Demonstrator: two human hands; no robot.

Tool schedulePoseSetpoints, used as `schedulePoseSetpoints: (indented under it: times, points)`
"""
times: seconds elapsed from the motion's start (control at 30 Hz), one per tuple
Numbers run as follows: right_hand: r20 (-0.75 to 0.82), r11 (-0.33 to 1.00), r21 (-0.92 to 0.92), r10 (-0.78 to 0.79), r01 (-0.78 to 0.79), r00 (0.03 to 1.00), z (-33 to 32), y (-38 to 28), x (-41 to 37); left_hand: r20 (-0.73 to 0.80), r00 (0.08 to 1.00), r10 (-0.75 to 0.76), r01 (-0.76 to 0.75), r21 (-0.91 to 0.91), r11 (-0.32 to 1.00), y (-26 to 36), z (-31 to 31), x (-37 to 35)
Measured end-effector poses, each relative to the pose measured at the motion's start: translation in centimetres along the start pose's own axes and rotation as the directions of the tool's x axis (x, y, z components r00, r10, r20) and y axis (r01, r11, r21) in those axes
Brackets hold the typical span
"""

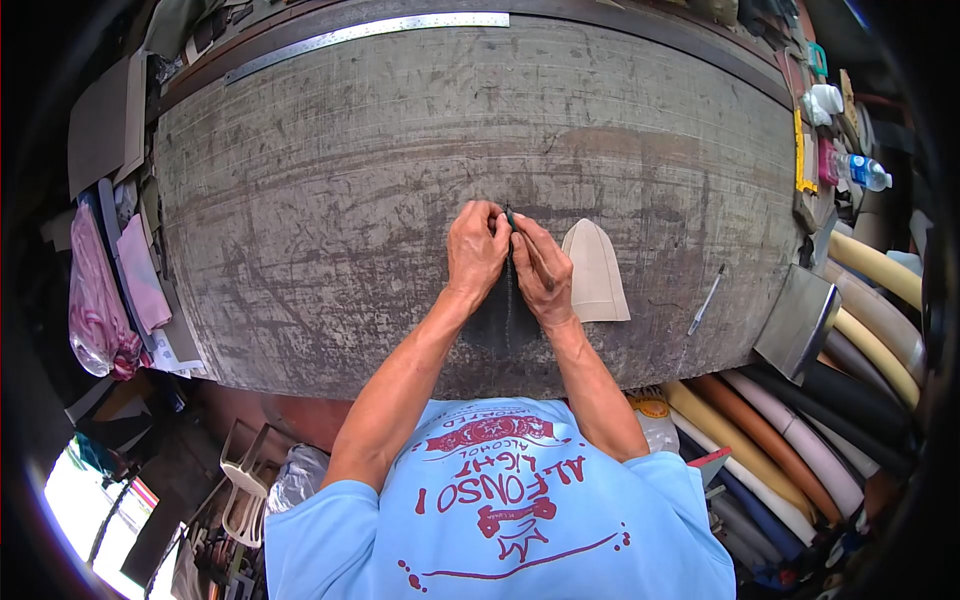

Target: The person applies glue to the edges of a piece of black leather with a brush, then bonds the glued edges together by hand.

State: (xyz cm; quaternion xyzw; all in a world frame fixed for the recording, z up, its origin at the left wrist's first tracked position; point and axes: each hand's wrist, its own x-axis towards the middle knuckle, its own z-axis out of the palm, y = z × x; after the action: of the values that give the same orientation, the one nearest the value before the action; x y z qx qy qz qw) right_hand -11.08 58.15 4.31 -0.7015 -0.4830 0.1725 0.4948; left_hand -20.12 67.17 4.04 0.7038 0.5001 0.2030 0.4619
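Left hand (475, 250) and right hand (543, 270) knuckle to knuckle at mid-bench. Fingertips of both pinched on top edge of dark piece (503, 325), spread between the wrists on worn workbench (300, 220). Beige cut piece (596, 275) just beside right hand. Steel ruler (365, 33) at far edge.

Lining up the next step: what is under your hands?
A dark flat piece lies on the workbench. The left hand and right hand seem to pinch its far end. Their palms cover its upper part.
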Motion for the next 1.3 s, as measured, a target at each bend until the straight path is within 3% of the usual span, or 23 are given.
schedulePoseSetpoints:
  times: [0.1, 0.2, 0.3, 0.4, 0.5, 0.6, 0.8, 0.9, 1.1, 1.2, 1.3]
  points:
    - [0.016, 0.975, -0.137, -0.177, 0.177, 0.984, 0.1, 0.6, 0.1, 0.003, 1.000, 0.023, -0.023, 0.014, 1.000, 0.0, 0.0, 0.0]
    - [-0.008, 0.998, 0.003, 0.063, -0.063, 0.998, 0.4, -0.4, 0.1, 0.003, 1.000, 0.031, -0.031, 0.037, 0.999, 0.1, 0.0, -0.1]
    - [-0.012, 0.995, -0.099, 0.001, -0.003, 1.000, 0.5, -0.7, 0.2, 0.002, 1.000, 0.024, -0.024, -0.037, 0.999, 0.4, -0.4, -0.3]
    - [-0.013, 0.985, -0.159, -0.063, 0.061, 0.998, 0.3, -0.4, 0.3, -0.066, 0.995, 0.068, -0.067, 0.015, 0.998, -0.2, 0.1, -0.6]
    - [0.013, 0.999, 0.002, 0.035, -0.035, 0.999, 0.0, 0.3, 0.2, -0.056, 0.995, 0.077, -0.075, 0.026, 0.997, -0.2, 0.1, -0.5]
    - [0.045, 0.896, 0.296, 0.333, -0.331, 0.942, -0.4, -1.3, 0.7, -0.032, 0.998, 0.050, -0.049, 0.033, 0.998, 0.0, -0.2, -0.3]
    - [-0.017, 0.950, 0.160, 0.274, -0.268, 0.962, -0.5, -1.0, 0.4, 0.029, 1.000, 0.008, -0.011, 0.074, 0.997, 0.8, -0.7, 0.2]
    - [-0.029, 0.928, 0.259, 0.283, -0.266, 0.959, -0.2, -1.2, 0.3, 0.031, 0.999, 0.025, -0.028, 0.099, 0.995, 0.8, -0.7, 0.5]
    - [-0.009, 0.933, 0.198, 0.308, -0.300, 0.951, -0.2, -0.8, 0.1, 0.000, 0.995, 0.095, -0.095, 0.139, 0.986, -0.1, -0.5, 0.8]
    - [-0.042, 0.927, 0.214, 0.323, -0.307, 0.946, 0.2, -0.9, 0.1, 0.004, 1.000, -0.023, 0.023, 0.014, 1.000, 0.2, -0.5, 0.7]
    - [-0.044, 0.926, 0.220, 0.323, -0.307, 0.945, 0.5, -0.6, -0.1, -0.028, 0.999, 0.019, -0.017, 0.080, 0.997, -0.3, -0.2, 0.7]
